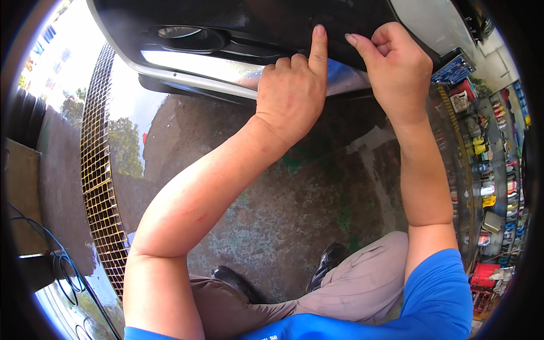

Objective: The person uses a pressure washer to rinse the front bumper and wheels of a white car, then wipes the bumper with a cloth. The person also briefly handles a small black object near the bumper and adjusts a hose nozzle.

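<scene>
Before me is a vehicle's bumper, its black panel [272, 17] above a shiny silver lower trim strip [204, 68]. My left hand [293, 89] is at the panel, back of the hand up, with one digit stretched out against the black surface and the other fingers curled over the trim. What lies under those curled fingers is hidden. To its right, my right hand [395, 63] is held close to the panel with its thumb out and its fingers bent inward. Whether anything small is pinched there cannot be made out.
A round fog lamp [180, 32] sits in the bumper at left; a blue plate [454, 68] juts out at right. Yellow-edged floor grating [95, 170] crosses the wet floor [263, 221]. Tools and parts [488, 199] line the right side. A blue hose [63, 257] and tyres [27, 114] are at left.
</scene>
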`<state>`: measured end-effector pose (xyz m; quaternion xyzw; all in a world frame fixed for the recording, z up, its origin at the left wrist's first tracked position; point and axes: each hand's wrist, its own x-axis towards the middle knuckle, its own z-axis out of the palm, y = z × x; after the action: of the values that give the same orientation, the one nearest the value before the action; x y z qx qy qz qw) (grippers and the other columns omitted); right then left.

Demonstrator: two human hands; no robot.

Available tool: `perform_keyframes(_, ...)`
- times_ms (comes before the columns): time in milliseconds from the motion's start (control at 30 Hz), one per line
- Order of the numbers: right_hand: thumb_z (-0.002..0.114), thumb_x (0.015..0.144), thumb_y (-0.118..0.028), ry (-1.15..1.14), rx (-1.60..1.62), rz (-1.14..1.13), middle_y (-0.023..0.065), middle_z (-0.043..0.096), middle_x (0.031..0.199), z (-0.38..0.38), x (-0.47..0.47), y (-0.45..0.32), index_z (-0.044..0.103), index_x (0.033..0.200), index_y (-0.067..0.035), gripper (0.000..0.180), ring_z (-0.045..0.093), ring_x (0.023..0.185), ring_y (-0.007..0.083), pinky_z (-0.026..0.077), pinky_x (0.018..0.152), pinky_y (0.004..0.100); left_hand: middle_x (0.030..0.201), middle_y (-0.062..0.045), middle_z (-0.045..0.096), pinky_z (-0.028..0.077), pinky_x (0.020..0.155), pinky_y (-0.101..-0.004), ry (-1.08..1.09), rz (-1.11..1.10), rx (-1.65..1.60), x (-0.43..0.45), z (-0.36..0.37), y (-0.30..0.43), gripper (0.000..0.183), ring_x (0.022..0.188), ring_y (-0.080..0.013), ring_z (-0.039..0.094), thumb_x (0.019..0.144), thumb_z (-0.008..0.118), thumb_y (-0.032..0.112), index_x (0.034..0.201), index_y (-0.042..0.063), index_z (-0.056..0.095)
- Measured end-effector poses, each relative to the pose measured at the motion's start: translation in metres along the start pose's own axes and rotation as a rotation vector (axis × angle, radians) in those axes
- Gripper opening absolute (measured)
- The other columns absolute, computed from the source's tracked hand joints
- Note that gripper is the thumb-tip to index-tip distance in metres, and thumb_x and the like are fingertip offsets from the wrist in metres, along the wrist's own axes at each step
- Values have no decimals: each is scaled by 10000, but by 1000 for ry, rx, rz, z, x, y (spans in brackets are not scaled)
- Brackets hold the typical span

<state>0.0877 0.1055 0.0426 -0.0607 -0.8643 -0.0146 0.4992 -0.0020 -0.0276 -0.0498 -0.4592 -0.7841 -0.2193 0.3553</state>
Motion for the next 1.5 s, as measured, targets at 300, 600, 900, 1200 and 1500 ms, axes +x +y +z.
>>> perform_keyframes(300,904,756,-385,-3,-68,-12,74,600,613,1,1,1,606,735,-49,450,550,535,218,465,514,325,807,-104,643,515,600,-372,9,20,-23,-4,3,0,791,672,-248,635,858,627,155,1583,6,347)
perform_keyframes(600,882,770,-385,88,-55,-100,72,584,613,11,-1,5,592,719,-71,431,563,544,267,452,493,352,788,-97,623,513,600,-367,57,14,-41,0,3,1,784,666,-244,623,845,628,135,1561,-35,357)
perform_keyframes(900,894,796,-274,96,-58,-138,46,526,588,4,1,6,638,761,-53,341,445,511,143,410,491,292,773,-97,620,523,611,-375,54,21,-47,1,5,5,793,663,-242,623,827,643,131,1555,-35,376)
perform_keyframes(1200,821,908,-164,-44,529,171,-58,606,729,-16,6,34,694,973,-10,211,495,629,16,430,555,203,757,-86,612,535,620,-378,-10,28,-34,0,6,-3,833,665,-246,638,825,657,131,1589,27,343)
perform_keyframes(1500,940,692,-457,215,-258,-141,67,629,946,2,5,13,639,1193,-51,712,608,800,231,539,694,352,764,-99,627,555,626,-400,131,22,-168,1,5,-23,859,640,-278,651,823,638,93,1616,95,306)
